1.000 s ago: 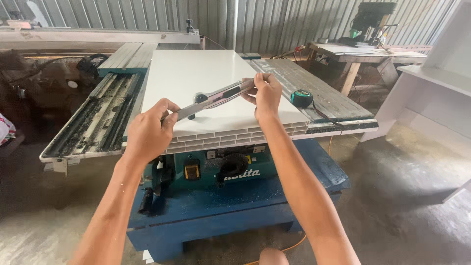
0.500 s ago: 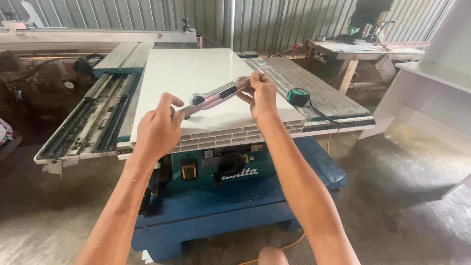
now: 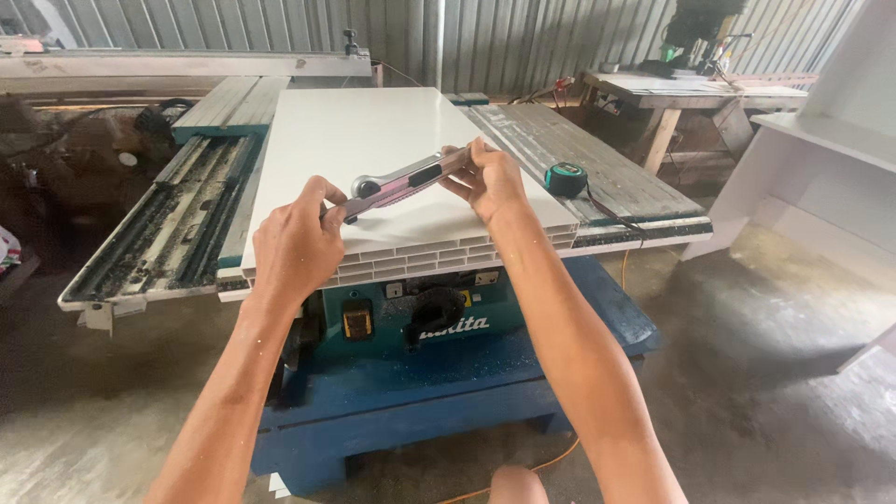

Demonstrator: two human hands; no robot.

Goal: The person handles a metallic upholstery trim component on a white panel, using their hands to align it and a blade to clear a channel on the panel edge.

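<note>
Head view | our left hand [image 3: 297, 245] and right hand [image 3: 492, 179], each grip clamped on utility knife [image 3: 403, 182] ends, above white panel [image 3: 373, 149] on saw tabletop [image 3: 597, 177] | step: readying cutter | next likely needs steady blade alignment | tape measure [image 3: 566, 178] right.

Soft, even daylight fills the shed — brightest on the white panel [image 3: 373, 159], which shows mild glare without sharp highlights. Shadows are diffuse, deepest beneath the desk [image 3: 392, 401] and at left. Focus is crisp throughout; wide-angle stretching appears toward the frame edges.
</note>
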